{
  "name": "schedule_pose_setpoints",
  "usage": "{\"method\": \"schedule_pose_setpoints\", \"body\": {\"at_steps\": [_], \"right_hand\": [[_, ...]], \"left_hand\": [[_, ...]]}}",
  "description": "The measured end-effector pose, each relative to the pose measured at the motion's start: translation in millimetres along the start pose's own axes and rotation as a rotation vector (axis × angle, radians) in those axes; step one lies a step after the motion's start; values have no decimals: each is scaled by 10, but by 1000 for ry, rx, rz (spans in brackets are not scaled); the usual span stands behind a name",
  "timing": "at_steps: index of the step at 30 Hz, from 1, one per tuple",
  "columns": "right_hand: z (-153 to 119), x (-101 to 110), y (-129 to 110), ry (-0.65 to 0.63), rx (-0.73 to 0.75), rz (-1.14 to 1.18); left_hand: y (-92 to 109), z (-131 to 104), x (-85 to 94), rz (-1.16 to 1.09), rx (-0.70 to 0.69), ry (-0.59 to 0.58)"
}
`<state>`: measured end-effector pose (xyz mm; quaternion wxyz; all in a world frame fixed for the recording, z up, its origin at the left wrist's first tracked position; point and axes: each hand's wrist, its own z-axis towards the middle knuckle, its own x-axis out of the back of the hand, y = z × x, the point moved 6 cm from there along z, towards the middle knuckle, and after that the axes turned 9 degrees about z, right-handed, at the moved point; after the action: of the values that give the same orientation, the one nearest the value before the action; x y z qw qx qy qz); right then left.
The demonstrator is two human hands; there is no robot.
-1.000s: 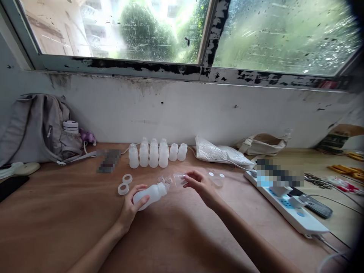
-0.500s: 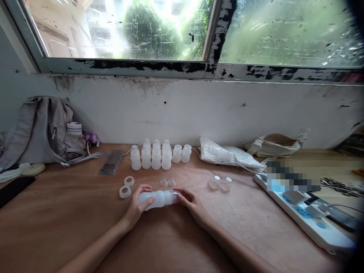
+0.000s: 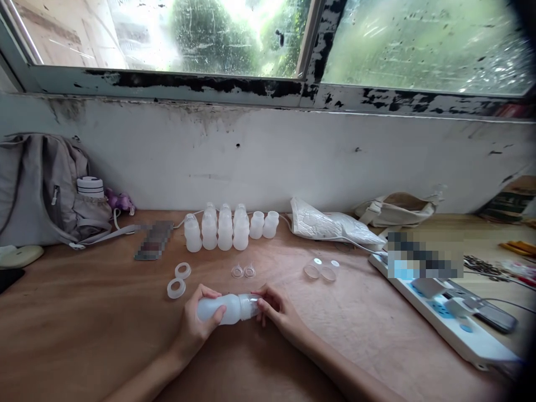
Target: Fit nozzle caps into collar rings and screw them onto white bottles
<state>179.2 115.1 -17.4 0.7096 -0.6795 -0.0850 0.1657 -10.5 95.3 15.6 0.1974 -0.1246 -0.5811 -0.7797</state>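
A frosted baby bottle (image 3: 221, 310) lies sideways in the air between my hands, low over the table. My left hand (image 3: 201, 315) is wrapped round its body, thumb on the near side. At its right end, the clear cap (image 3: 250, 306) is gripped by the fingers of my right hand (image 3: 276, 307). Beyond the bottle sit two clear nipples (image 3: 243, 271). Two white collar rings (image 3: 176, 287) lie to the left, touching each other. On the right are two clear domed caps (image 3: 320, 272) and two small white discs (image 3: 317, 261).
Several capped bottles (image 3: 225, 230) stand in rows by the wall, beside two uncapped ones (image 3: 263, 225). A white plastic package (image 3: 330, 223) lies right of them. A power strip (image 3: 444, 312) with plugs borders the right side. A grey backpack (image 3: 37, 190) and phone (image 3: 154, 241) are at left.
The view has shifted slightly. The bottle has come a little nearer to me, still in both hands. My right hand's fingers have curled further round the cap.
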Motion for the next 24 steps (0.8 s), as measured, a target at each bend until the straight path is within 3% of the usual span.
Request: {"method": "schedule_pose_setpoints", "body": {"at_steps": [6, 9, 12, 19, 24], "right_hand": [[-51, -88, -16, 8, -19, 89], [-76, -113, -8, 41, -58, 194], [-63, -100, 25, 73, -102, 305], [52, 34, -56, 168, -121, 536], [-32, -226, -173, 11, -93, 442]], "left_hand": [[87, -75, 58, 76, -214, 98], [155, -139, 67, 125, -371, 110], [187, -173, 52, 182, -435, 94], [196, -159, -169, 272, -403, -199], [117, -176, -293, 413, -396, -303]]}}
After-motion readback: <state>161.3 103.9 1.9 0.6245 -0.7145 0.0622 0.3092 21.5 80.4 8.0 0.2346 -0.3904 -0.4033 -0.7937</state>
